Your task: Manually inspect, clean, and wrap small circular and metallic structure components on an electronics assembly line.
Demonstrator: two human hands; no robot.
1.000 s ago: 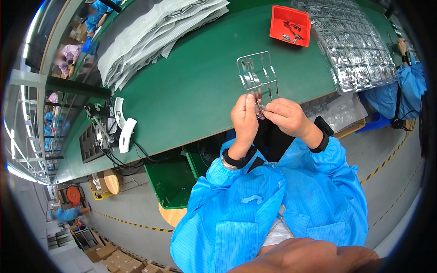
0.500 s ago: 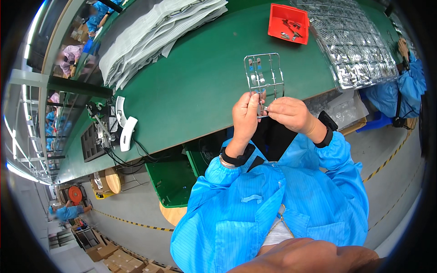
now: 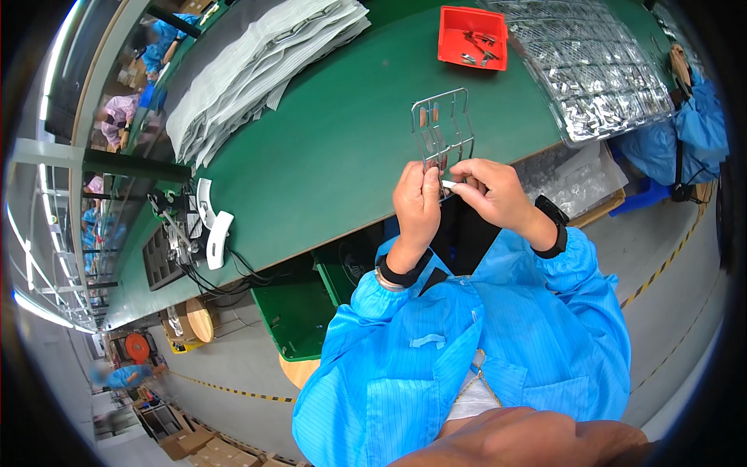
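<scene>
Over the near edge of the green surface point(image 3: 350, 132), the left hand point(image 3: 418, 205) is clamping its grip on a metal wire frame point(image 3: 451, 147), ideally bracing it steadily, while the right hand point(image 3: 498, 196) is working at a small pale piece point(image 3: 447, 184), its grip's closure being impossible to tell.
</scene>
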